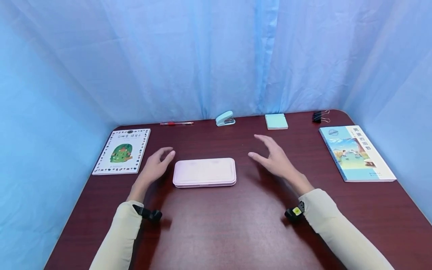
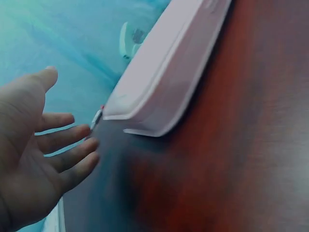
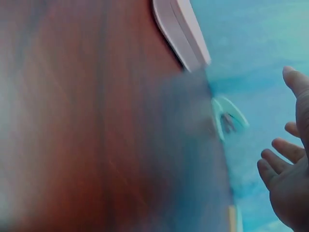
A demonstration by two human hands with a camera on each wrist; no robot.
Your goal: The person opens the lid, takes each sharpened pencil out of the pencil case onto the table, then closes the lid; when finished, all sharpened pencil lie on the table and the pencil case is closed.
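Note:
A closed, pale pink pencil case (image 1: 204,172) lies flat on the dark red table, in front of the person. Just off its left end is the left hand (image 1: 157,165), fingers loosely bent and holding nothing. In the left wrist view that hand (image 2: 43,150) has its fingers spread, with a gap between them and the case (image 2: 159,63). The right hand (image 1: 273,157) hovers to the right of the case, thumb and fingers apart, touching nothing. The right wrist view shows this hand (image 3: 289,164) at the right edge, with one end of the case (image 3: 181,34) above.
Along the back edge lie a red pen (image 1: 177,123), a mint stapler (image 1: 225,118), a sticky-note pad (image 1: 276,121) and a black binder clip (image 1: 320,116). One book (image 1: 122,152) lies at the left, another (image 1: 357,153) at the right. Blue curtains (image 1: 162,56) surround the table (image 1: 216,228).

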